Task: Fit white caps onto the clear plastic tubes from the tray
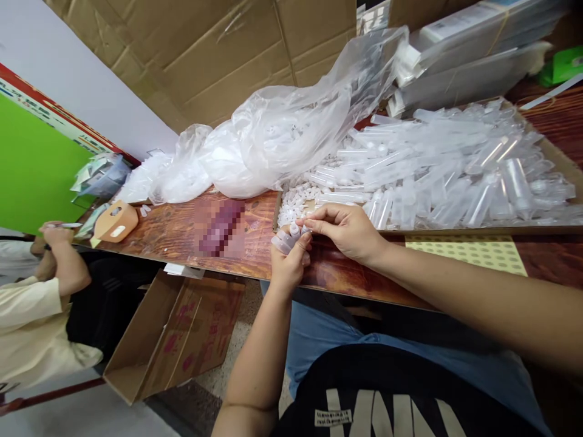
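At six o'clock of the wooden table [182, 233], the left hand [286, 264] grips several small clear plastic tubes [283, 241]; the right hand [348, 230] has its fingers [314, 226] pinched on one tube's top. They look light, stiff and slippery, best held around the barrel.

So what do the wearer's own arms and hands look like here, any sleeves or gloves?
Both are bare: the left hand and right hand wear no gloves, rings or watch that show, and both forearms are uncovered to the frame edge. The person wears a black top with pale lettering and blue jeans.
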A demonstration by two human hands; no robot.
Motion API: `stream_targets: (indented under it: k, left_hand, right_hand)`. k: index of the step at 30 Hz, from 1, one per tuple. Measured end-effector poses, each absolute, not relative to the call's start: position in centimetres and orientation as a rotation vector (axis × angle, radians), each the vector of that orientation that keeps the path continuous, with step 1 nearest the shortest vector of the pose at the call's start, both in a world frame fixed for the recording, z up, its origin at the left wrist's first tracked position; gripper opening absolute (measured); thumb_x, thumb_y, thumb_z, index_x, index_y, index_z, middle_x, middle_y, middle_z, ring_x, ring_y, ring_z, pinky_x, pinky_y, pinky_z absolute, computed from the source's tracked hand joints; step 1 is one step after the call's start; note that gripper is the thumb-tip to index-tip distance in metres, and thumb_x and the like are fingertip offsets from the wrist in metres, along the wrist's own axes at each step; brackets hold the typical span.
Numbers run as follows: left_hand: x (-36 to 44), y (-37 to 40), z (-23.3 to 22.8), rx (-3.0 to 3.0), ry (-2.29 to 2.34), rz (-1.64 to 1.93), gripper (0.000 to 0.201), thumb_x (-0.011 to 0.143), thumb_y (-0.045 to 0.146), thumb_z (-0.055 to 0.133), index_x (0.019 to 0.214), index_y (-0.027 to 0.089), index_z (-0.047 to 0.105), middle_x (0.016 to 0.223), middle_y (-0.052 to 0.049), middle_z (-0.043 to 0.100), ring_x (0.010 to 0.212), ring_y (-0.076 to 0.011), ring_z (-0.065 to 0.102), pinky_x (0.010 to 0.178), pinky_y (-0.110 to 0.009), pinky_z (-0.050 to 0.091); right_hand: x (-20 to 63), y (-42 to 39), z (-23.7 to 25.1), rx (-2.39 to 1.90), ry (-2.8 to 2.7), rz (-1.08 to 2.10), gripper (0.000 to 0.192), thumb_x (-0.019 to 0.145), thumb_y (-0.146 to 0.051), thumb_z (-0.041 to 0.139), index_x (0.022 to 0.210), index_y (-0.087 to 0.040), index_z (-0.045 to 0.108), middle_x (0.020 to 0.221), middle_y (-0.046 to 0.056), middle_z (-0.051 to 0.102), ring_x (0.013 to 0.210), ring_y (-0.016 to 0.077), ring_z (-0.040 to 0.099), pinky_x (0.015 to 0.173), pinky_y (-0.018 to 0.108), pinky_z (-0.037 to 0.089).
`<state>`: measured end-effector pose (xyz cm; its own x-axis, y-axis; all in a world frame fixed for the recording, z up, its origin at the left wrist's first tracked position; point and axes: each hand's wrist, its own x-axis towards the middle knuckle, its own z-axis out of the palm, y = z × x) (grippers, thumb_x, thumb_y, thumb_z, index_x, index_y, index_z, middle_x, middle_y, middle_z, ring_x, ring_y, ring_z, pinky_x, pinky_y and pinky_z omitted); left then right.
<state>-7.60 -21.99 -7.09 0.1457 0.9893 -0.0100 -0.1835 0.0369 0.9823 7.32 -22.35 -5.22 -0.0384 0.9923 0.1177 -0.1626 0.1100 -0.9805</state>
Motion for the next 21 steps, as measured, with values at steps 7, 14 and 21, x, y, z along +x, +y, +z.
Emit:
stream_targets:
  k: [7, 14, 21]
  left_hand:
    - [-7.3, -21.8, -7.2, 1.084, 0.969, 1.202, 0.058, 0.065, 0.059, 0.095, 0.089, 0.018, 0.061, 0.062, 0.005, 0.059, 0.042, -0.0052, 0.044, 0.035, -0.018, 0.027]
    - [-7.3, -21.6, -6.8, 0.853, 0.933, 1.259, 0.067, 0.053, 0.055, 0.102, 0.093, 0.018, 0.062, 0.071, 0.002, 0.064, 0.053, -0.0064, 0.055, 0.037, -0.014, 0.025]
    - [-7.7, -21.9, -6.4, 0.690, 0.884, 1.329, 0.064, 0.056, 0.050, 0.102, 0.096, 0.018, 0.063, 0.073, 0.002, 0.067, 0.058, -0.0078, 0.061, 0.038, -0.012, 0.025]
  right_hand:
    - [9.8, -19.4, -2.3, -1.112, -1.570, 1.227, 0.012, 0.079, -0.030, 0.077, 0.071, -0.023, 0.076, 0.079, 0.004, 0.076, 0.075, 0.0202, 0.068, 0.075, 0.036, 0.055]
    - [10.4, -12.1, -0.6, -1.479, -2.114, 0.655, 0.011, 0.081, -0.007, 0.077, 0.076, -0.017, 0.078, 0.075, 0.002, 0.073, 0.074, 0.0190, 0.067, 0.078, 0.033, 0.049]
    - [9.2, -9.8, -1.7, -1.441, -2.581, 0.394, 0.023, 0.085, -0.005, 0.066, 0.101, -0.016, 0.079, 0.110, 0.008, 0.075, 0.102, 0.0244, 0.068, 0.086, 0.031, 0.046]
